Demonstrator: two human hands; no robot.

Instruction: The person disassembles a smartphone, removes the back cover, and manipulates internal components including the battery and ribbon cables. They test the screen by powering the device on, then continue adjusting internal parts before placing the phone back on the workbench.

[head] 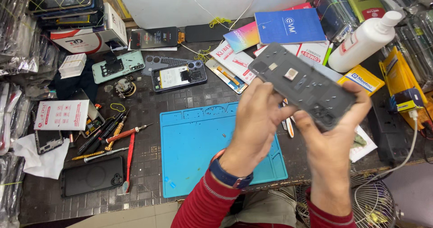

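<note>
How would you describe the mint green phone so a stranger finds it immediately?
Start at the blue work mat on the table. Look up and left, past the opened dark phone. The mint green phone lies there back-up, the only pale green one, with a black patch across it.

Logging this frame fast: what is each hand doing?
Left hand: closed on the dark phone frame.
Right hand: closed on the same frame's lower end.

I see a matt dark-grey plastic phone frame point(303, 86), a smooth matt blue rubbery mat point(212, 142), a glossy white plastic bottle point(363, 41), crumpled white cloth point(38, 158) near left, and a dark, textured worktop point(140, 115).
</note>
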